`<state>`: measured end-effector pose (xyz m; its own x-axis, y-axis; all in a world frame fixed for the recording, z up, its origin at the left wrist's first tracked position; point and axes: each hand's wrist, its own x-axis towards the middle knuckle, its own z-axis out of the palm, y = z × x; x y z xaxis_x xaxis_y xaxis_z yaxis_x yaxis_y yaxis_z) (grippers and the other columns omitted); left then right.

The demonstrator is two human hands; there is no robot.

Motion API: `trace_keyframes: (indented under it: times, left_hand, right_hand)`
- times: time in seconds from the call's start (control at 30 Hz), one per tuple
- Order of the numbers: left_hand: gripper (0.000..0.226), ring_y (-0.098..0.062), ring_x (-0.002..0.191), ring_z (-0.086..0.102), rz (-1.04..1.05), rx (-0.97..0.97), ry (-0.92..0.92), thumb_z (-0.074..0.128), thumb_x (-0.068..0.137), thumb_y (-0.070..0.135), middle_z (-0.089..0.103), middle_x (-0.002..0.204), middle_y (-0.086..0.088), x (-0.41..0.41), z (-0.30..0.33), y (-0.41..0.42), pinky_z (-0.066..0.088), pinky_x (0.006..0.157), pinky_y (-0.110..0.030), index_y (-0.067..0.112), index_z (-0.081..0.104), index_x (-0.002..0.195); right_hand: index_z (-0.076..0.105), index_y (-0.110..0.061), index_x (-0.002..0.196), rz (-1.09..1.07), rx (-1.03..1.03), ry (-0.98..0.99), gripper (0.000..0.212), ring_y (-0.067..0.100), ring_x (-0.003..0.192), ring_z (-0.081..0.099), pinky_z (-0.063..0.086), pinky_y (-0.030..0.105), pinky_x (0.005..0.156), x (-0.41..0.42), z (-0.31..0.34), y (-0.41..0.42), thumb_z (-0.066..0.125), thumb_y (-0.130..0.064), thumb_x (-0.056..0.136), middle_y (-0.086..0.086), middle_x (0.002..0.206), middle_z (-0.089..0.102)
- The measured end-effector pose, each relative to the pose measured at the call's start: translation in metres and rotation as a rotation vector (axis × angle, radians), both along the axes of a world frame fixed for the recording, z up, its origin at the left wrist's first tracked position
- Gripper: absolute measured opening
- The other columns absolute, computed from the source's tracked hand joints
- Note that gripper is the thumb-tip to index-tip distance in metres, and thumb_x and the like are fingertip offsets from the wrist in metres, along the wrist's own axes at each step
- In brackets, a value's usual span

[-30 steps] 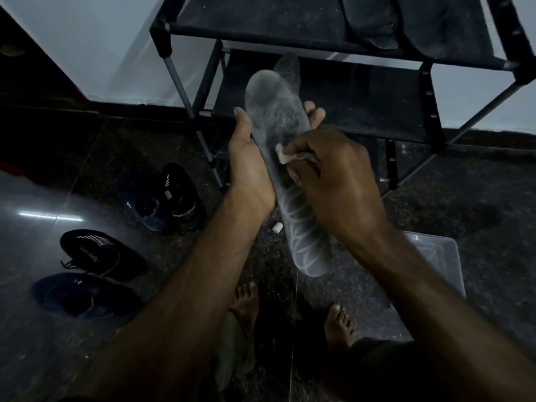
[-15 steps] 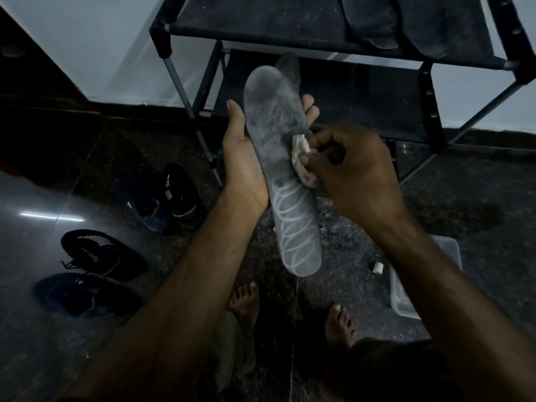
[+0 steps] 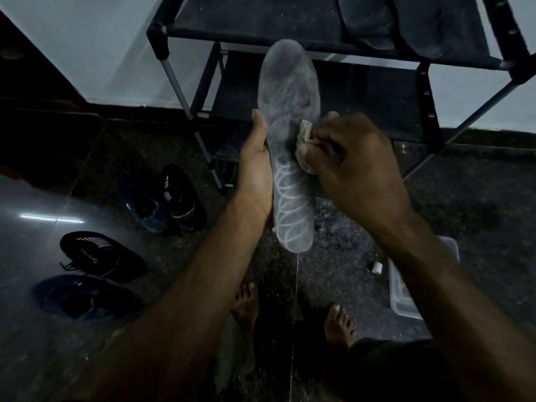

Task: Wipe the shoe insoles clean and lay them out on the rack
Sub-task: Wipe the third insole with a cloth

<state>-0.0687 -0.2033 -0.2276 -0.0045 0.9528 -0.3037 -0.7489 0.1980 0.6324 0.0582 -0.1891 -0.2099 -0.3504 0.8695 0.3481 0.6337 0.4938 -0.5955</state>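
Observation:
A grey insole [image 3: 288, 91] with a pale looped pattern on its lower half is held upright, toe end up, in front of the black shoe rack [image 3: 162, 39]. My left hand [image 3: 255, 166] grips its left edge from behind. My right hand [image 3: 356, 166] pinches a small crumpled pale cloth [image 3: 304, 146] against the insole's right edge near the middle. Two dark insoles [image 3: 368, 21] lie on the rack's top shelf at the upper right.
Several dark shoes lie on the shiny dark floor at the left: a pair [image 3: 171, 198] near the rack leg, two more [image 3: 98, 256] nearer me. A clear plastic tub [image 3: 406, 294] sits at the right under my forearm, a small white piece [image 3: 377, 268] beside it. My bare feet [image 3: 339, 323] are below.
My right hand with the cloth slid from the insole's centre to its right edge. The insole shifted slightly in my left hand's grip.

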Motion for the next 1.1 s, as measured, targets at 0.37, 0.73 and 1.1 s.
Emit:
trace_keyframes:
  times: [0.37, 0.73, 1.1]
  left_hand:
    - [0.063, -0.026, 0.096, 0.068, -0.032, 0.013, -0.038, 0.026, 0.102, 0.054, 0.070, 0.103, -0.015, 0.004, -0.001, -0.001, 0.053, 0.092, -0.039, 0.004, 0.062, 0.114]
    - [0.069, -0.028, 0.104, 0.066, -0.032, 0.008, -0.072, 0.022, 0.101, 0.058, 0.069, 0.109, -0.018, 0.000, -0.001, 0.000, 0.053, 0.095, -0.041, 0.002, 0.057, 0.121]
    - [0.078, -0.032, 0.101, 0.067, -0.028, -0.032, -0.155, 0.025, 0.100, 0.061, 0.067, 0.109, -0.024, -0.001, 0.005, -0.001, 0.050, 0.100, -0.043, -0.006, 0.064, 0.112]
  right_hand:
    - [0.067, -0.007, 0.094, -0.047, 0.024, -0.012, 0.010, 0.017, 0.079, 0.055, 0.049, 0.035, 0.068, -0.001, 0.004, -0.001, 0.059, -0.012, 0.094, 0.007, 0.094, 0.059]
    - [0.066, -0.007, 0.088, 0.067, -0.109, -0.058, 0.010, 0.012, 0.074, 0.058, 0.049, 0.024, 0.070, -0.002, 0.012, -0.003, 0.060, -0.013, 0.094, 0.004, 0.085, 0.064]
    - [0.071, -0.013, 0.091, 0.213, -0.281, -0.087, 0.005, 0.001, 0.073, 0.063, 0.050, 0.014, 0.068, 0.004, 0.021, -0.003, 0.067, -0.012, 0.089, -0.007, 0.083, 0.068]
